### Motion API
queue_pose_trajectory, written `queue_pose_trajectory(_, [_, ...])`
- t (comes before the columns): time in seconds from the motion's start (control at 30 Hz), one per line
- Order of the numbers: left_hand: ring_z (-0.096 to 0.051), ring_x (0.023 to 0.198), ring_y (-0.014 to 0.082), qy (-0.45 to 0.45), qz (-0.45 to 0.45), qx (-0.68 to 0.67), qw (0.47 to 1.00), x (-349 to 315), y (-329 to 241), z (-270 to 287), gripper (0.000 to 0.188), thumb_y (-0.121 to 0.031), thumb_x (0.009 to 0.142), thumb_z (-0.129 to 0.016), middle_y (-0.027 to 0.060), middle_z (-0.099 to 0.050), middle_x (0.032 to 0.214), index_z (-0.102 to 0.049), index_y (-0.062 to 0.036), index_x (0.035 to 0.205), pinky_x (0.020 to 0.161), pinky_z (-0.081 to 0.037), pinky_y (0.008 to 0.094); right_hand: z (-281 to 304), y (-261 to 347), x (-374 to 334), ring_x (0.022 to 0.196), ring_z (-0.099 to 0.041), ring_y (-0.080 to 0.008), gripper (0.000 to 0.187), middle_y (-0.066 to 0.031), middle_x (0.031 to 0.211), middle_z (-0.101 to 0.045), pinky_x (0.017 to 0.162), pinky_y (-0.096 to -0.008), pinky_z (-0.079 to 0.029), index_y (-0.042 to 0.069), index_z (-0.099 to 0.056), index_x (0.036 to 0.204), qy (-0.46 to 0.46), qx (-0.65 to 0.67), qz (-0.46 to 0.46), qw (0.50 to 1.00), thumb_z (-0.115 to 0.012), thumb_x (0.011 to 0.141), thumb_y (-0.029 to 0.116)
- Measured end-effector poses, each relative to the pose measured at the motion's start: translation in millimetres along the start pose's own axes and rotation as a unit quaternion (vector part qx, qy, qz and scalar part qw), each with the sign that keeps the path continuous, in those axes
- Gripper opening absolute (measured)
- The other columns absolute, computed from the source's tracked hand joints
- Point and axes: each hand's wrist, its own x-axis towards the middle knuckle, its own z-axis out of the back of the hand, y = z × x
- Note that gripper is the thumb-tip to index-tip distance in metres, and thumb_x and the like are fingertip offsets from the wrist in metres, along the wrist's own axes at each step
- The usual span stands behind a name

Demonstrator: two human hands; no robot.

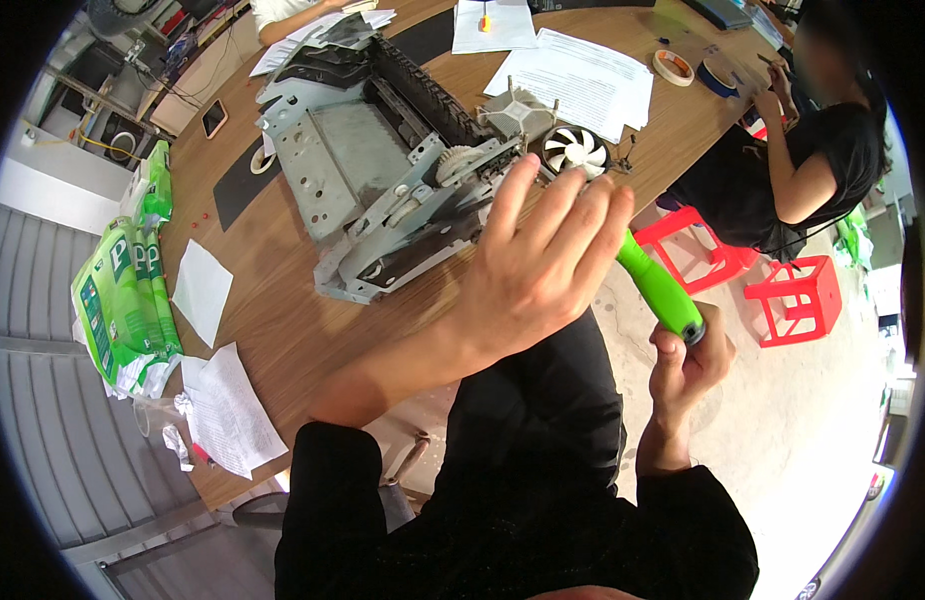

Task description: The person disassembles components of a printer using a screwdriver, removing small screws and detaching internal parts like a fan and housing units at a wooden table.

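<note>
My right hand (691, 365) is closed around the butt end of a bright green screwdriver handle (655, 282), just off the table's right edge. The tool's front end is hidden behind my left hand (543, 255). That hand reaches across with its fingers stretched out and somewhat apart, its thumb out of sight. Just past its fingertips sits a small fan (573, 150) with white blades and a dark round rim. A grey bracket with several legs (521, 112) lies beside the fan. To the left stands a stripped metal machine frame (353, 165) with gears along its near side.
Printed sheets (578, 80) and tape rolls (673, 67) lie at the back. A phone (215, 119), green packs (128, 285) and loose paper (228, 410) are at left. A seated person (818, 170) is at right, near red stools (798, 300).
</note>
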Motion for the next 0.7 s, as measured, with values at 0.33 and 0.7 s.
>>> queue_pose_trajectory(0.33, [-0.065,0.103,0.0193,0.04,-0.033,-0.002,0.999,3.7,-12.4,4.0,0.024,-0.018,0.085,-0.068,0.005,-0.066,0.109,-0.067,-0.0104,0.108,0.108,-0.039,0.055,-5.1,-8.7,-9.0,0.065,-0.068,-0.0224,0.064,-0.0132,0.081,-0.067,0.058,-0.0265,-0.049,-0.009,-0.06,0.119,-0.035,0.041,0.046,0.997,-0.07,0.091,0.047])
queue_pose_trajectory(0.7, [-0.066,0.103,0.0227,0.041,-0.054,-0.036,0.997,0.5,-12.9,-2.2,0.017,-0.019,0.085,-0.068,0.0065,-0.067,0.11,-0.064,-0.0073,0.096,0.108,-0.04,0.0576,-12.9,9.8,-2.5,0.055,-0.061,-0.025,0.068,-0.0124,0.066,-0.062,0.053,-0.0283,-0.045,-0.009,-0.062,0.113,-0.054,0.105,0.045,0.992,-0.059,0.094,0.057])
